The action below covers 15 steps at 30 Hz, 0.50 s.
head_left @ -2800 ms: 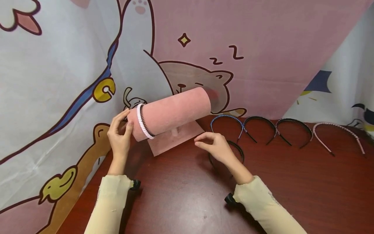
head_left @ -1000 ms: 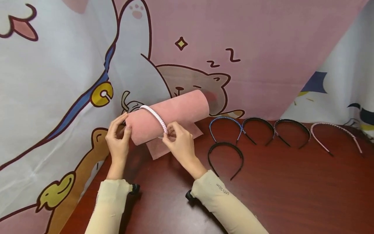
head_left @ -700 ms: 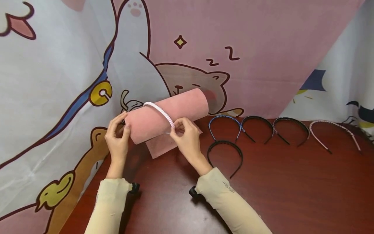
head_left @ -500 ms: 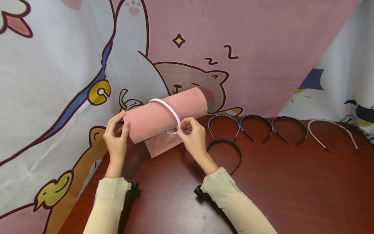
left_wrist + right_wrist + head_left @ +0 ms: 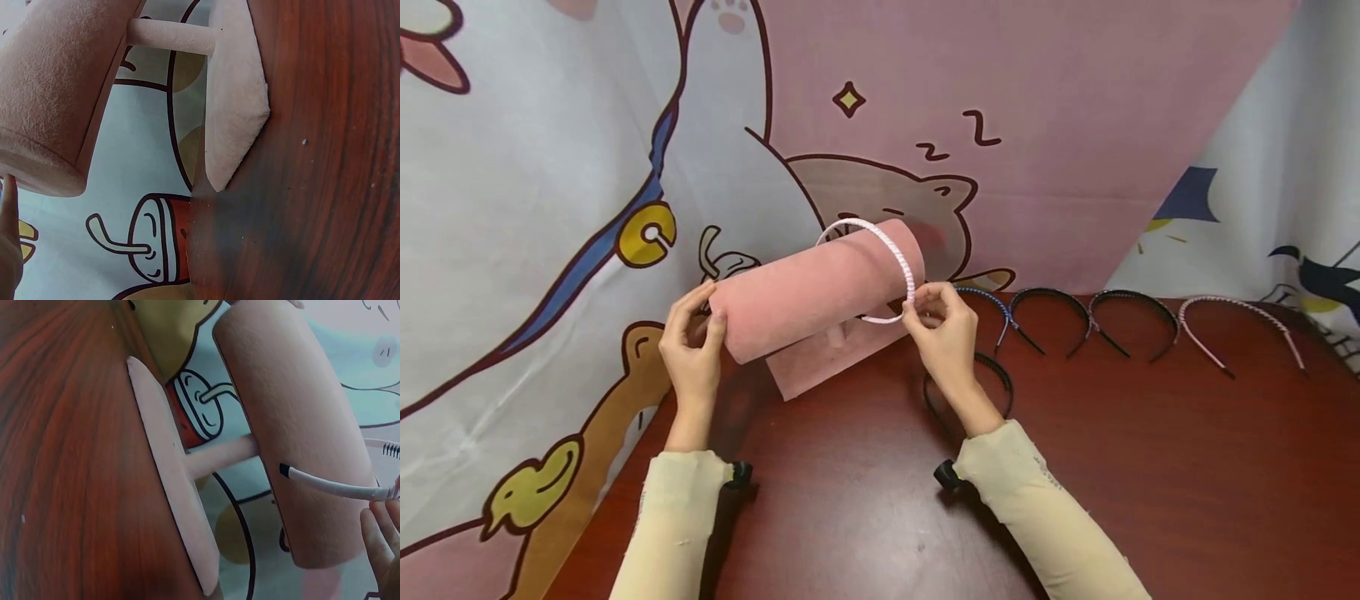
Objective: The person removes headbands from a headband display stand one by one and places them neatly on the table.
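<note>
A plush pink headband stand, a padded roll on a short post and flat base, stands at the back left of the table. My left hand holds the roll's near left end between thumb and fingers; in the left wrist view one finger touches that end. My right hand pinches a white wrapped headband on its near side. The headband loops around the roll close to its far right end, standing off the top. In the right wrist view its dark tip shows beside the roll.
Several headbands lie in a row on the table to the right: blue, black, another black and pink. One more black headband lies partly behind my right forearm. A cartoon-printed cloth hangs behind.
My right hand first came to the white headband at the roll's left end, pinched it and has drawn it along to the right end. My left hand stays on the roll.
</note>
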### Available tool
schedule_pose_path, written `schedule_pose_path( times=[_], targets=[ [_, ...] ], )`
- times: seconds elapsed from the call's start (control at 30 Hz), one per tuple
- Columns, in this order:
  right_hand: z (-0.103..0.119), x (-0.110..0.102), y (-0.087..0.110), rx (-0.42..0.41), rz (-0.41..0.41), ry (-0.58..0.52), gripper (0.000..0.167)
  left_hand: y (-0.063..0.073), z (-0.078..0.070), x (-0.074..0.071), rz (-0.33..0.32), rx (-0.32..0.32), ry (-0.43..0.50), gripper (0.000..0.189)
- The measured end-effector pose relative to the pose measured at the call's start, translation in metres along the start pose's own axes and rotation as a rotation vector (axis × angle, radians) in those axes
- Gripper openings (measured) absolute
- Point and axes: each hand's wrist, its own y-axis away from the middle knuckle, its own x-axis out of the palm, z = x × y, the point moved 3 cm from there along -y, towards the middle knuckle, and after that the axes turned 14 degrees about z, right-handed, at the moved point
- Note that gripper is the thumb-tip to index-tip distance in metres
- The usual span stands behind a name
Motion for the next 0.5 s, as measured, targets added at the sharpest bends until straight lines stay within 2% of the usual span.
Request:
schedule_pose_path(
  times=[0.17,0.23,0.33,0.4,0.5],
  targets=[
    [-0.002,-0.020,0.001,0.015,-0.059,-0.044,0.015,0.002,-0.003,0.000,0.005,-0.008,-0.007,0.034],
    [-0.002,-0.031,-0.001,0.023,-0.098,-0.101,0.014,0.002,-0.004,0.000,0.008,-0.007,-0.013,0.034],
    [0.001,-0.053,-0.007,0.023,-0.161,-0.184,0.009,0.000,-0.007,-0.001,0.011,-0.008,-0.026,0.033],
    [0.004,-0.071,-0.012,0.017,-0.192,-0.221,0.011,-0.001,-0.009,-0.001,0.013,-0.010,-0.035,0.033],
    [0.011,-0.098,-0.018,0.042,-0.178,-0.179,0.014,-0.001,-0.010,-0.001,0.012,-0.015,-0.042,0.033]
  ],
)
